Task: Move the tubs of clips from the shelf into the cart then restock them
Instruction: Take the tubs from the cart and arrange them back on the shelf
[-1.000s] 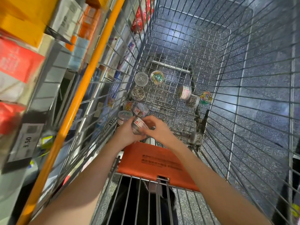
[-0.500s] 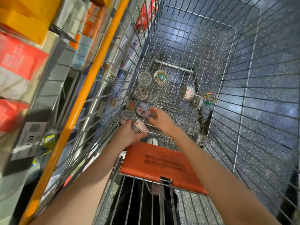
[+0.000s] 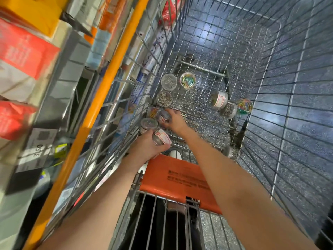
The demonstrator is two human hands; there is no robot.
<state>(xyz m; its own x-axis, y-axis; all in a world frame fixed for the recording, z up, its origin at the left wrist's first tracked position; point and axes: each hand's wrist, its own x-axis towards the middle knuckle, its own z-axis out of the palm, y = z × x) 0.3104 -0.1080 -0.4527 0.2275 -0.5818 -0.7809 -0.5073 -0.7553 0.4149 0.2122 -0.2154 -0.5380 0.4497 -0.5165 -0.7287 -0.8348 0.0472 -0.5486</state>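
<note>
Several clear round tubs of clips lie on the wire floor of the cart (image 3: 198, 56). My left hand (image 3: 147, 147) grips one tub with a red-and-white label (image 3: 161, 138) just above the cart's near left corner. My right hand (image 3: 175, 120) reaches past it and closes its fingers on another labelled tub (image 3: 163, 117) lying in that corner. An upright tub (image 3: 148, 123) stands beside them. Further off sit a silver-clip tub (image 3: 164, 99), a lidded tub (image 3: 169, 82) and a coloured-clip tub (image 3: 188, 80). Three more tubs (image 3: 228, 105) lie at the right side.
The cart's orange handle flap (image 3: 180, 179) lies under my forearms. An orange shelf rail (image 3: 100, 91) runs along the left, with boxed goods (image 3: 25, 51) and a price tag (image 3: 38, 150) behind it. One tub (image 3: 233, 152) rests by the cart's right wall. Speckled floor shows through the wire.
My right hand left the tub held by my left hand and reached forward and down onto another tub in the cart's left corner. My left hand kept its tub.
</note>
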